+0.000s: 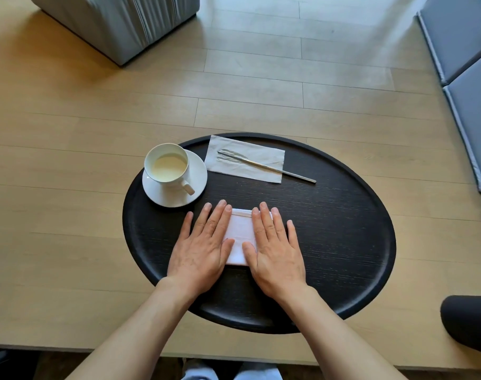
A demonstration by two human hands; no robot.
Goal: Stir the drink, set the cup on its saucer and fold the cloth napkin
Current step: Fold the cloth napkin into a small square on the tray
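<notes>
Hands (203,248) flat on round black table (343,229).

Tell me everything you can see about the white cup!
The cup is plain white and glossy, likely ceramic, round with a squared handle pointing toward the person. It stands upright on a white saucer, a little off-centre toward the far left, at the tray's left side. A pale creamy drink fills it partway. Nothing else touches it; both hands are away, flat on the folded cloth.
</notes>
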